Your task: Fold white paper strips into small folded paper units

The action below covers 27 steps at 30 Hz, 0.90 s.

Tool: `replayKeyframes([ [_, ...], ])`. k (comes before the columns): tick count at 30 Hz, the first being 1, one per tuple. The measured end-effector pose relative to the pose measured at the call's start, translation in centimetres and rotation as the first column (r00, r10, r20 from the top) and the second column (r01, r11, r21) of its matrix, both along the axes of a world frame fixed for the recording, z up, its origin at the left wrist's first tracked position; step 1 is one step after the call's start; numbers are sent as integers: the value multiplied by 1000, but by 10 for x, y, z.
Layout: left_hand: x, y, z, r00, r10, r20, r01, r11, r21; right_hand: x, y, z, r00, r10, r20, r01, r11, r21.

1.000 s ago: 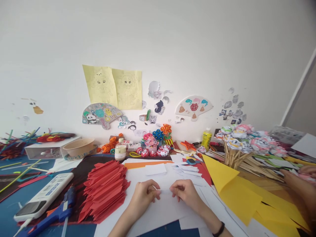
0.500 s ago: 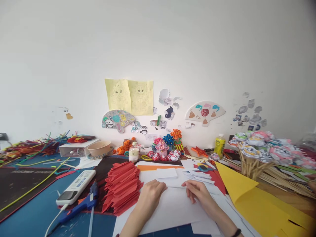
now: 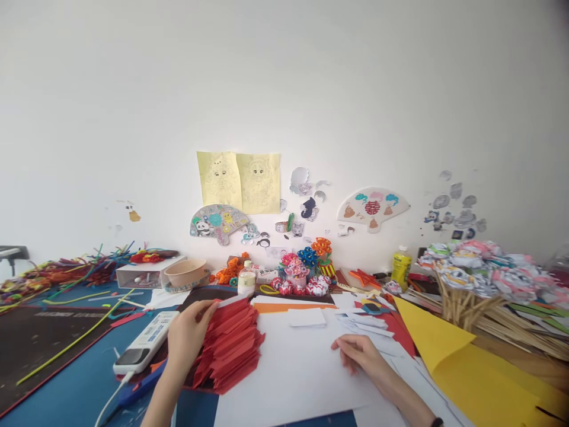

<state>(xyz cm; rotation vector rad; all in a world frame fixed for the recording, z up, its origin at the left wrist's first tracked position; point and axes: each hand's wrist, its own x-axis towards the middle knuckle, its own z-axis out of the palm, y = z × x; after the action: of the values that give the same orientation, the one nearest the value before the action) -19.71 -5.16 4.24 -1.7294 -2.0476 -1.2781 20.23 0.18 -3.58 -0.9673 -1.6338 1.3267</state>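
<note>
Currently, right hand (image 3: pixel 358 354) looks released: fingers loosely bent above the white sheet (image 3: pixel 284 379), nothing visible in them. Sheet lies over blue tabletop (image 3: pixel 71 391). Left hand (image 3: pixel 189 331) pinches a white strip (image 3: pixel 230 300) by one end; strip points rightward from its fingertips, long axis roughly sideways, at the far end of the red paper pile (image 3: pixel 231 350). Contact: cannot tell. Left hand much nearer the pile. Beyond: glass bottle (image 3: pixel 246 280), then pale wall (image 3: pixel 284 77).

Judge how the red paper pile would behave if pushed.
The red paper pile looks made of thin strips, so probably light. Uneven, jutting ends suggest loose stacking, so it would likely slide apart.
</note>
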Motion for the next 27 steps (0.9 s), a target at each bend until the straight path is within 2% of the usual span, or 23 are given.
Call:
replayKeyframes([
  [3,-4,4,-5,998,54,-43,-54,999,-1,0,-1,1,1000,-6,5,6,1000,-12],
  [13,2,4,-6,986,100,-137,-98,995,20,0,0,1,1000,-22,-3,22,1000,-16],
  [16,9,0,-3,985,131,-111,-125,991,56,4,2,0,994,-88,-57,89,996,11],
  [18,25,-6,4,989,121,-83,-110,986,125,8,7,0,973,-187,-134,193,981,33],
  [20,52,-19,15,998,32,-50,-19,974,225,15,12,1,924,-316,-214,334,941,54],
  [22,88,-37,29,986,-166,10,157,946,284,25,18,-1,858,-447,-254,479,874,80],
  [23,108,-47,34,955,-294,43,269,916,298,30,21,-2,819,-514,-254,550,829,99],
  [25,144,-68,35,844,-526,103,477,825,304,40,24,-6,736,-651,-185,677,714,180],
  [27,172,-84,20,696,-705,132,650,698,301,48,26,-12,645,-762,-57,736,598,318],
])
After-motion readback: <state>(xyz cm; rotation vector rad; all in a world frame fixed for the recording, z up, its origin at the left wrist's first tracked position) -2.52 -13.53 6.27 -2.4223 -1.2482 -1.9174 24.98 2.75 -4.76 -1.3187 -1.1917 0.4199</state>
